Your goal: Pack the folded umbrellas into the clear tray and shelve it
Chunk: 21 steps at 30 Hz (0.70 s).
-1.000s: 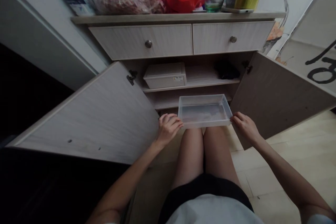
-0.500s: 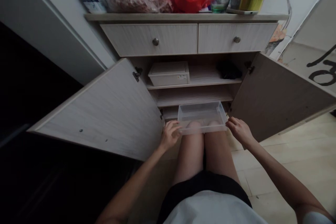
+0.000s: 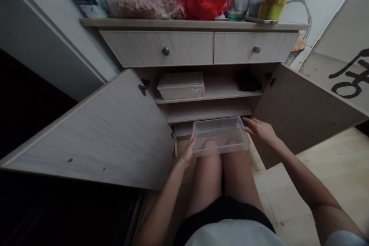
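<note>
The left hand (image 3: 186, 154) has its fingers (image 3: 190, 147) curled round the left rim of a clear plastic tray (image 3: 219, 127), so it has hold of it, though the fingertips are partly hidden. The right hand (image 3: 260, 131) is open, its fingers (image 3: 250, 123) stretched out at the tray's far right corner; they look just beside the rim and not gripping, but contact is hard to confirm. The tray is level above the person's knees (image 3: 210, 147), which show through its base; whether it rests on them cannot be told. It is just near of the cabinet's lower shelf (image 3: 182, 130), between the open left door (image 3: 86, 130) and right door (image 3: 300, 115). With one hand firmly on it, the tray could tip and drop to the tile floor (image 3: 288, 196). A careless push could catch its far edge on the shelf front. On the shelf above sit a white lidded box (image 3: 181, 87) and, to the right, a dark bundle (image 3: 247, 82).
</note>
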### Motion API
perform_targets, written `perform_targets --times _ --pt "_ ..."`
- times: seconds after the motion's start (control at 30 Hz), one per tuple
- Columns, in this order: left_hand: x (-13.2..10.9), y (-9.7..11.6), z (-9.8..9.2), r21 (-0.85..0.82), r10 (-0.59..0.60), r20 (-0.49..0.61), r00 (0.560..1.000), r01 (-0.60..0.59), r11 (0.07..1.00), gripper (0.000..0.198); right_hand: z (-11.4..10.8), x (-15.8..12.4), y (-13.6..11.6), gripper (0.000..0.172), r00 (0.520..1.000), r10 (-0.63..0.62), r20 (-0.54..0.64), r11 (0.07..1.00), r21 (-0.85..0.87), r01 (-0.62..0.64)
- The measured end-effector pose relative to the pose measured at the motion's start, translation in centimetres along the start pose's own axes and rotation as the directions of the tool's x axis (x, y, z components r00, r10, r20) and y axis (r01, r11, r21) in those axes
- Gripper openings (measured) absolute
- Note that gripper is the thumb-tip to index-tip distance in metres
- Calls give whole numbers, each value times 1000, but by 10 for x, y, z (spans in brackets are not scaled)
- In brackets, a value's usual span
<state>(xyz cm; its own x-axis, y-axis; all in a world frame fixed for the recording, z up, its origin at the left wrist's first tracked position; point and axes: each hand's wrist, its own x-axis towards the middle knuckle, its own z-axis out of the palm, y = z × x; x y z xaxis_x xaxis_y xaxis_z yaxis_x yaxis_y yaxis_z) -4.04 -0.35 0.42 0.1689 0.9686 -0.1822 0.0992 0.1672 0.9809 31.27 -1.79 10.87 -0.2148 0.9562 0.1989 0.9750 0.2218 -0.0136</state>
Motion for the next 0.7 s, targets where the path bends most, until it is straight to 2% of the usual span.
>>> perform_targets --times 0.1,0.17,0.27,0.33,0.4,0.5,0.7 --pt "-2 4 3 -150 -119 1 993 118 982 67 2 76 27 48 988 149 -45 988 56 -146" --pt "-4 7 4 -187 -160 2 987 158 970 66 7 131 45 46 970 237 -55 970 67 -234" --pt "-6 11 4 -217 -157 7 988 154 964 68 17 201 68 47 924 382 -1 921 85 -380" --pt "-7 11 2 -228 -145 -3 989 140 963 70 23 234 77 48 884 465 37 879 102 -466" --pt "-7 11 1 -229 -154 -16 988 147 962 72 30 257 81 47 850 522 75 842 112 -527" --pt "-8 9 -3 -204 -210 -7 978 205 957 75 40 277 82 46 819 563 111 813 104 -573" --pt "-8 7 -6 -175 -240 -11 971 235 956 77 55 285 84 48 812 580 58 809 78 -583"
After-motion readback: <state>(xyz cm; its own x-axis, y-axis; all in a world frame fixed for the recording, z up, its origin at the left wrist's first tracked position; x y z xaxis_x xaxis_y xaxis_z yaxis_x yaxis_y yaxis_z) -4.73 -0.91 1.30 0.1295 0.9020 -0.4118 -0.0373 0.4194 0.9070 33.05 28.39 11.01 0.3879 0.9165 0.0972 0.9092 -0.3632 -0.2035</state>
